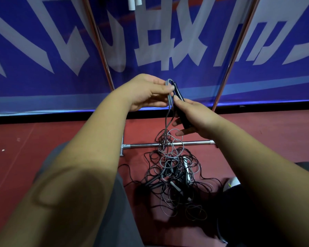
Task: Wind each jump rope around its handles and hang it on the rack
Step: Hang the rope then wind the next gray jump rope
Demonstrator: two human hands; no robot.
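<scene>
I look down at two hands held close together over the red floor [43, 139]. My right hand [193, 116] is curled around a pair of black handles [182, 114], with the thumb pressed on the front of them. The handles are long, thin and smooth. They lie tilted, with the top end up by the left fingers and the bottom end down in the right palm.

My left hand [146, 93] pinches the grey rope [166, 118] right where it bends over the top of the handles. The hands are almost touching there, and the left one is nearer the bend.

From that pinch the grey rope drops straight down in two strands. It is thin and bendy, like a cord. It falls into a pile [175, 175] of black and grey ropes, all loops and knots, on the floor just below the hands. I think most of this rope is not yet wound, so the loose part must come up from below and go around the long way of the handles.

The rack [185, 143] is shiny metal. Its low bar lies under the pile and its poles go up behind the hands. White handles [135, 4] hang high up at the top edge. A blue banner [43, 41] with big white marks is behind it all
</scene>
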